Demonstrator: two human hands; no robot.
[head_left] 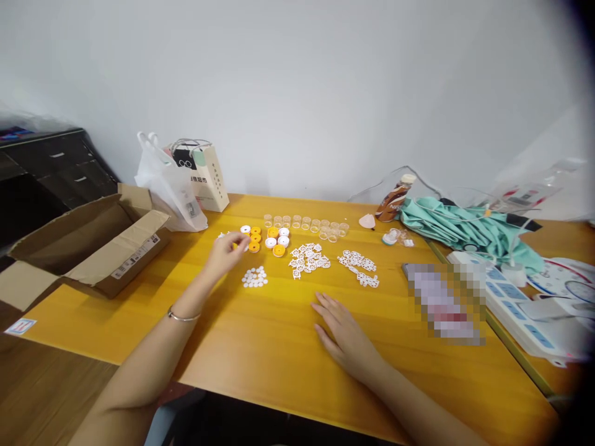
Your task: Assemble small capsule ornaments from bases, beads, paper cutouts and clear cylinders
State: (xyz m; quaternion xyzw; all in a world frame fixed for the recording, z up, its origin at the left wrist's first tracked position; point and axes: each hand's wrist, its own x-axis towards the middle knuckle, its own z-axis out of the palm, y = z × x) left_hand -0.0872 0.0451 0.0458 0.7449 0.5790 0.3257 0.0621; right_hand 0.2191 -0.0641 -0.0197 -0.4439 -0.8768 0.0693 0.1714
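My left hand is raised over the left part of the table, its fingers curled together in a pinch. Whatever lies between the fingertips, if anything, is too small to make out. Just beyond those fingertips stand several yellow round caps and white round caps. Small white discs lie in a loose group to the right of the wrist. My right hand rests on the tabletop with fingers stretched out, holding nothing. White openwork plastic pieces are spread beyond it, with a second pile farther right.
Clear round cups stand in a row behind the caps. An open cardboard box, plastic bag and paper bag occupy the left. At right are a bottle, green cloth, blurred-out flat object and power strip.
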